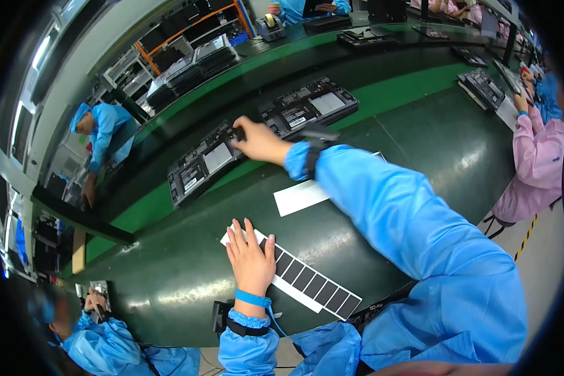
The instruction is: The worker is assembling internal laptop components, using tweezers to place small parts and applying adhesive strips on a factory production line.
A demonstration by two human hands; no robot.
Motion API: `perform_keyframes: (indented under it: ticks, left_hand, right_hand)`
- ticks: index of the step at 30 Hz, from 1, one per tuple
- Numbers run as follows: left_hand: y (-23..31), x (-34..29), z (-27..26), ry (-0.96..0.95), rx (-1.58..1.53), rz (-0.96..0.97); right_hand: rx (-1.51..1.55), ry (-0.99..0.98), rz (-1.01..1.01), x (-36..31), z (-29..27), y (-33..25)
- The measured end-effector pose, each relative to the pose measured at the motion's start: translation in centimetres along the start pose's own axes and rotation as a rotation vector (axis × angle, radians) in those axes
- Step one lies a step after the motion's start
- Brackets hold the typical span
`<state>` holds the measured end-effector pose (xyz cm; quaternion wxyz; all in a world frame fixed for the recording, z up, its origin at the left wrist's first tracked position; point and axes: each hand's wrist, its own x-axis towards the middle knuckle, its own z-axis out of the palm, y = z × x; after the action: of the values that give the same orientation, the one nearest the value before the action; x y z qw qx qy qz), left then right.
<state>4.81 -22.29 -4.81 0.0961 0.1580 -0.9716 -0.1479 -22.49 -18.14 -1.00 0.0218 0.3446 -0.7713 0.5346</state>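
Observation:
My left hand (252,264) lies flat, fingers stretched, on the upper end of a white strip sheet with a row of black rectangular stickers (310,280). Beyond it, my right hand (262,141) is stretched over the near edge of the belt. Its thumb and fingers pinch a small black piece (239,133), possibly one of the stickers. That hand is at the right end of an opened laptop base (200,164) with a silver-grey rectangle on it. A second opened laptop base (310,108) sits just right of the hand.
A blank white sheet (297,198) lies partly under my right forearm on the green bench (169,276). More laptop parts (482,88) stand at the right, near a person in pink (536,160). People in blue work at the lower left and far side. A dark post (81,216) rises at left.

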Motion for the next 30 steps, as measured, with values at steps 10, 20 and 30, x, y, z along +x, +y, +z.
perform_keyframes:
  ticks: [10,20,30]
  left_hand:
    - [0.7,0.1,-0.8,0.073,0.053,0.049]
    - [1.7,0.9,0.1,0.098,0.045,0.112]
    - [0.9,1.2,0.0,0.183,0.107,0.183]
  right_hand:
    - [-0.502,0.24,0.426,-2.4,-21.8,14.1]
    - [0.585,0.682,0.157,-1.6,-21.4,12.3]
    - [0.761,0.467,0.25,-26.1,-30.1,-1.6]
